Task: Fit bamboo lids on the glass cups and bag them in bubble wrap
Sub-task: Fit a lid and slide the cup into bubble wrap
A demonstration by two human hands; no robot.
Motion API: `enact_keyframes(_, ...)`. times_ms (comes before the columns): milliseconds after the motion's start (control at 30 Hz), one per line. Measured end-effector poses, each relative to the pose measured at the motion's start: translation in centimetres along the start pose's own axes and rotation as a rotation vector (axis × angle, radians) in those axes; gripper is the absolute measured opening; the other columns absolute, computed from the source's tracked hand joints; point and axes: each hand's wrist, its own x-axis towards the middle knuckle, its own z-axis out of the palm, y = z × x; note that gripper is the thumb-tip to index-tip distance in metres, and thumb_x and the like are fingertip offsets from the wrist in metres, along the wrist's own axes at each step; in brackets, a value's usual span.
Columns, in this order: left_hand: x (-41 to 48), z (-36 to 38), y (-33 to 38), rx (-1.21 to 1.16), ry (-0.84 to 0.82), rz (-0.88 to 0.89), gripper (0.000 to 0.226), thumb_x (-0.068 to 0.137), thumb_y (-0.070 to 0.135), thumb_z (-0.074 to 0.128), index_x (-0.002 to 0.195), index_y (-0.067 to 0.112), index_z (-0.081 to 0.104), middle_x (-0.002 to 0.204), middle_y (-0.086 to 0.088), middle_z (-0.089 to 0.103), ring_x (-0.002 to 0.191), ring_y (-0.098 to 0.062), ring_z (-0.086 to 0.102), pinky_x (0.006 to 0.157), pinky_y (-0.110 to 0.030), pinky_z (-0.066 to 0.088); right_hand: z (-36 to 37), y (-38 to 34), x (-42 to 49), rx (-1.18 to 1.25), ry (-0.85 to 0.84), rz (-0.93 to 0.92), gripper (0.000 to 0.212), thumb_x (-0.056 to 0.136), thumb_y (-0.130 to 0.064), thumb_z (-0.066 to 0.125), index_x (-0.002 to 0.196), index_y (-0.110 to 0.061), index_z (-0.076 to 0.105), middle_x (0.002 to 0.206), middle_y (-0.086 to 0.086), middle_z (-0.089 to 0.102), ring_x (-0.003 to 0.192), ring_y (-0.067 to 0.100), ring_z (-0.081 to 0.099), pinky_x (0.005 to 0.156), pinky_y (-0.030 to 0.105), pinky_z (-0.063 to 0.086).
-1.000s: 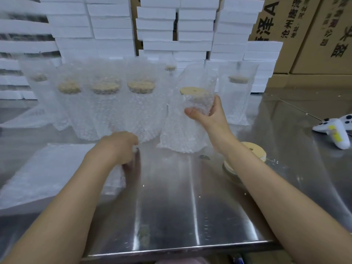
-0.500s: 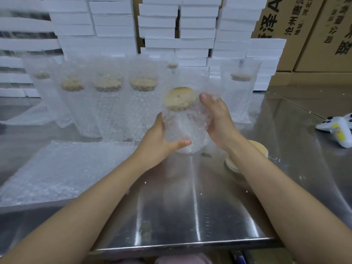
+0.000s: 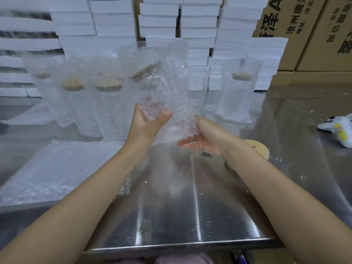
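Observation:
A glass cup with a bamboo lid (image 3: 144,71) sits inside a bubble wrap bag (image 3: 176,88) held above the steel table (image 3: 171,216) and tilted to the left. My left hand (image 3: 149,123) grips the cup's base through the wrap. At the bag's lower right end, my right hand (image 3: 204,137) holds the wrap with fingers curled beneath it. Several bagged, lidded cups (image 3: 107,96) stand in a row behind on the left. One more bagged cup (image 3: 240,88) stands at the right.
Flat bubble bags (image 3: 57,168) lie in a pile at the left. A stack of bamboo lids (image 3: 258,149) sits behind my right wrist. A white controller (image 3: 339,129) lies far right. White foam boxes (image 3: 200,25) and cardboard cartons (image 3: 304,35) line the back.
My left hand left the flat bags and joined the right on the bagged cup. Together they lifted it off the table and tipped it to the left.

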Motion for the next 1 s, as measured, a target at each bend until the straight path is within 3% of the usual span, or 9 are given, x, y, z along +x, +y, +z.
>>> enact_keyframes(100,-0.2,0.0,0.0,0.032,-0.018,0.03,0.062,0.063,0.043,0.079,0.115,0.033,0.047,0.118,0.009,0.062,0.109,-0.005,0.062,0.101,-0.037,0.048,0.6,0.1,0.5,-0.022,0.176,-0.056,0.03,0.098,-0.03,0.045,0.076,-0.017,0.061,0.051,-0.006,0.057,0.043,0.008,0.051,0.046,0.017,0.04)
enact_keyframes(267,-0.2,0.0,0.2,0.045,-0.049,0.037,0.062,0.058,0.052,0.077,0.111,0.037,0.049,0.116,0.008,0.064,0.108,-0.006,0.063,0.094,-0.03,0.05,0.9,0.7,0.2,-0.202,0.24,-0.149,0.031,0.091,0.005,0.037,0.1,-0.009,0.063,0.054,0.002,0.047,0.038,0.007,0.04,0.038,0.017,0.032)
enact_keyframes(433,-0.4,-0.1,-0.2,0.175,-0.13,0.071,0.062,0.057,0.05,0.08,0.11,0.04,0.05,0.109,0.02,0.065,0.105,0.003,0.062,0.084,-0.015,0.048,1.2,1.3,0.5,-0.953,0.405,-0.332,0.023,0.091,0.0,0.047,0.107,-0.001,0.064,0.102,0.019,0.067,0.095,0.031,0.064,0.08,0.038,0.053)
enact_keyframes(567,-0.6,-0.1,-0.4,0.25,-0.164,0.102,0.076,0.061,0.049,0.085,0.126,0.036,0.048,0.112,0.025,0.063,0.104,0.008,0.061,0.079,-0.005,0.046,0.5,1.3,0.7,-1.175,0.481,-0.291,0.022,0.092,-0.009,0.05,0.105,-0.008,0.068,0.105,0.012,0.068,0.101,0.031,0.064,0.084,0.039,0.052)
enact_keyframes(633,-0.5,-0.1,-0.6,0.233,-0.143,0.107,0.084,0.062,0.044,0.088,0.132,0.023,0.046,0.114,0.02,0.063,0.103,0.007,0.061,0.078,-0.005,0.046,0.3,1.2,0.7,-1.088,0.542,-0.36,0.018,0.091,-0.011,0.049,0.095,-0.007,0.066,0.096,0.011,0.068,0.093,0.03,0.063,0.079,0.041,0.051)
enact_keyframes(733,-0.3,-0.4,-0.8,0.212,-0.148,0.073,0.09,0.06,0.042,0.085,0.136,0.018,0.042,0.121,0.015,0.061,0.107,0.006,0.06,0.081,-0.007,0.047,0.5,0.2,0.4,-0.365,0.483,-0.474,0.029,0.096,-0.024,0.044,0.089,-0.007,0.067,0.09,0.007,0.071,0.085,0.015,0.063,0.085,0.041,0.05)
enact_keyframes(800,-0.2,-0.6,-0.8,0.218,-0.163,0.057,0.09,0.061,0.04,0.085,0.136,0.019,0.041,0.125,0.013,0.059,0.109,0.007,0.059,0.082,-0.007,0.047,0.4,-0.3,0.3,-0.02,0.312,-0.462,0.04,0.099,-0.046,0.04,0.102,-0.019,0.07,0.104,-0.003,0.073,0.1,0.01,0.066,0.096,0.034,0.05)
enact_keyframes(900,-0.2,-0.5,-0.7,0.203,-0.185,0.064,0.081,0.061,0.033,0.083,0.131,0.019,0.045,0.121,0.015,0.06,0.107,0.01,0.058,0.08,-0.005,0.045,0.2,-0.1,0.1,-0.091,0.201,-0.479,0.045,0.085,-0.059,0.057,0.115,-0.026,0.06,0.117,-0.018,0.066,0.113,-0.001,0.059,0.101,0.036,0.044)
enact_keyframes(1000,-0.3,-0.6,-0.7,0.172,-0.221,0.066,0.067,0.063,0.026,0.081,0.122,0.025,0.05,0.111,0.022,0.064,0.103,0.013,0.059,0.079,-0.004,0.045,0.0,0.5,0.1,-0.15,0.221,-0.534,0.071,0.07,-0.055,0.072,0.127,-0.02,0.048,0.13,-0.006,0.059,0.124,0.007,0.053,0.109,0.039,0.041)
